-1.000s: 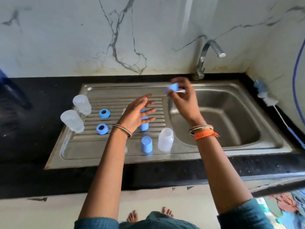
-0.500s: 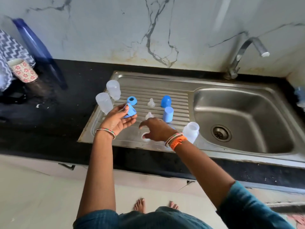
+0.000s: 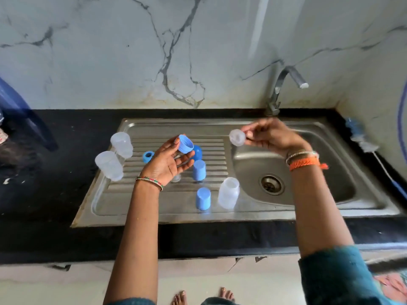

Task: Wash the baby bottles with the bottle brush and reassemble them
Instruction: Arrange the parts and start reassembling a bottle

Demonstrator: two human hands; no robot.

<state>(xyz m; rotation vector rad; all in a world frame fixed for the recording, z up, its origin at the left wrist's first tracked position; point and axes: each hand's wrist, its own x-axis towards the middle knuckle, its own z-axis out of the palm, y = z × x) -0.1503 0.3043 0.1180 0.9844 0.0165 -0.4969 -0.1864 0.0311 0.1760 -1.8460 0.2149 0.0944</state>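
Note:
My left hand (image 3: 168, 160) holds a blue screw ring (image 3: 185, 143) between thumb and fingertips above the steel drainboard (image 3: 114, 203). My right hand (image 3: 269, 135) pinches a clear silicone nipple (image 3: 237, 137) over the edge of the sink basin (image 3: 312, 179). Three clear bottles stand upside down on the drainboard: two at the left (image 3: 121, 144) (image 3: 109, 165) and one near the front (image 3: 228, 193). Blue caps (image 3: 199, 170) (image 3: 203, 198) stand between them. Another blue ring (image 3: 148, 156) lies behind my left hand. The bottle brush (image 3: 361, 140) lies on the counter at the right.
A tap (image 3: 284, 89) rises behind the basin against the marble wall. The black counter (image 3: 55, 172) surrounds the sink. A blue object (image 3: 19, 108) stands at the far left. A blue hose (image 3: 402, 111) runs down the right wall.
My right hand lifted a clear nipple from the drainboard and raised it toward the basin. My left hand rose slightly with the blue ring. The view shifted right.

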